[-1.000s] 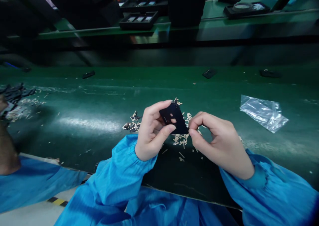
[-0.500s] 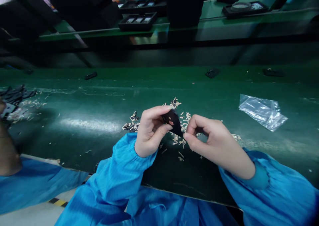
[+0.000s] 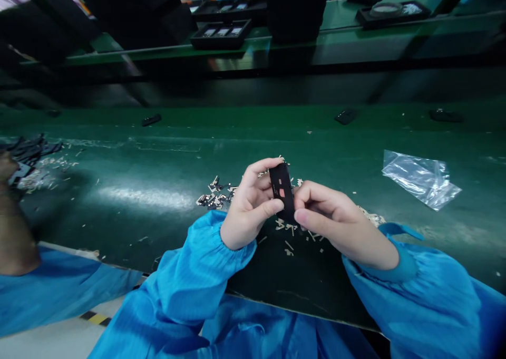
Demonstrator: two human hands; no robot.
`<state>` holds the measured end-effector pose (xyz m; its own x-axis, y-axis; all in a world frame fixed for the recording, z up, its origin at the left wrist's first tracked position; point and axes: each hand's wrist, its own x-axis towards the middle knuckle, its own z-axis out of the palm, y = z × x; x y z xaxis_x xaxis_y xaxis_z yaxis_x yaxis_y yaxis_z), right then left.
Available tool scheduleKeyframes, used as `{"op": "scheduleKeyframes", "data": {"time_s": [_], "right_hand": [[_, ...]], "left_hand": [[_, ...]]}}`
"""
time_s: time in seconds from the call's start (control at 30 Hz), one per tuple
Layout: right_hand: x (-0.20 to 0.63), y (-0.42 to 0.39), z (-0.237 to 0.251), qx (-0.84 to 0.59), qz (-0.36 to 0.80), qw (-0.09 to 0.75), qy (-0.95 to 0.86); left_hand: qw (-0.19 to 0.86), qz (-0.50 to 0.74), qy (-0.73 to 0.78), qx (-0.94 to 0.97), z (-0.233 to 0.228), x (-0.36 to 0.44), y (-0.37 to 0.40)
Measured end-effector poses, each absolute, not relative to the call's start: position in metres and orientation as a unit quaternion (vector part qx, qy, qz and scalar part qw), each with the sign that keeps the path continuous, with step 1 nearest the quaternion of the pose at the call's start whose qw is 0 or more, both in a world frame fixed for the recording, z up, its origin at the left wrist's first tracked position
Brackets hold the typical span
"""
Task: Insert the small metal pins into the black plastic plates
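My left hand (image 3: 253,206) grips a thin, flat black part (image 3: 282,193) with small rectangular cutouts, by its left side between thumb and fingers. The part is held upright over the table, its face turned to me. At its right edge, my right hand (image 3: 328,211) pinches with thumb and bent forefinger; any small piece between those fingertips is hidden. Below and behind both hands lie small pale scraps (image 3: 290,228). Darker scraps (image 3: 213,195) are piled beside my left hand.
A clear plastic bag (image 3: 421,178) lies at right. Small black parts (image 3: 346,116) are spaced along the table's back. At left, a co-worker's arm (image 3: 16,232) reaches to a heap of black pieces (image 3: 33,151). Black trays (image 3: 221,35) stand on the raised shelf.
The black part has turned more upright, with its face toward me. My left hand has shifted slightly right and up, and my right fingertips have moved from its lower corner along its right edge.
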<state>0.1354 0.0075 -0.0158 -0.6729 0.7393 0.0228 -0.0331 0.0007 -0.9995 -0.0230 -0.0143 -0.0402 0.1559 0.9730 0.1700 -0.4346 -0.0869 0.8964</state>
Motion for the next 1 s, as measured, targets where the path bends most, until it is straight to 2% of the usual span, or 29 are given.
{"op": "scheduleKeyframes", "data": {"time_s": [0.4, 1.0], "right_hand": [[0.133, 0.007, -0.021, -0.296, 0.655, 0.313, -0.621], [0.130, 0.002, -0.028, -0.305, 0.545, 0.367, -0.690]], "left_hand": [[0.628, 0.595, 0.328, 0.380, -0.040, -0.015, -0.019], [0.700, 0.573, 0.350, 0.244, -0.033, -0.005, -0.026]]}}
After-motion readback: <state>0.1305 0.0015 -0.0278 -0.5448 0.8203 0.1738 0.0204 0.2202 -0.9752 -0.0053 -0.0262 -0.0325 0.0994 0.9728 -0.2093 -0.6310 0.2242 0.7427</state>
